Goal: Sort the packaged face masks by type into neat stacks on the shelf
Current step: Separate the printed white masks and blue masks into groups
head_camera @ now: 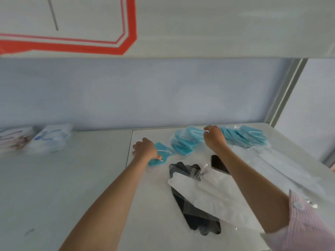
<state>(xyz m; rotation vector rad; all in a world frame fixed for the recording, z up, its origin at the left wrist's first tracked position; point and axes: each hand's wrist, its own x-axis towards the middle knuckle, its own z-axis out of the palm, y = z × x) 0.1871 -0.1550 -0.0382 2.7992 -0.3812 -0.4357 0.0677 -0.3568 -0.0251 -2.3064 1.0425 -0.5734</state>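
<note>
My left hand (146, 148) grips a single teal packaged mask (161, 154) lying on the white shelf (81, 178). My right hand (213, 136) is curled on the top pack of a loose pile of teal masks (186, 142) near the back wall. A second row of teal masks (244, 135) leans to the right of that hand. Closer to me lie black packaged masks (197, 214) with white masks (208, 192) across them. More white masks in clear wrap (282, 167) spread to the right.
At the far left of the shelf sit two bundles of packaged masks, one white with blue print (50, 138) and one with pinkish print (14, 140). An upper shelf board with red stripes (72, 46) hangs overhead. A metal upright (288, 91) marks the right end.
</note>
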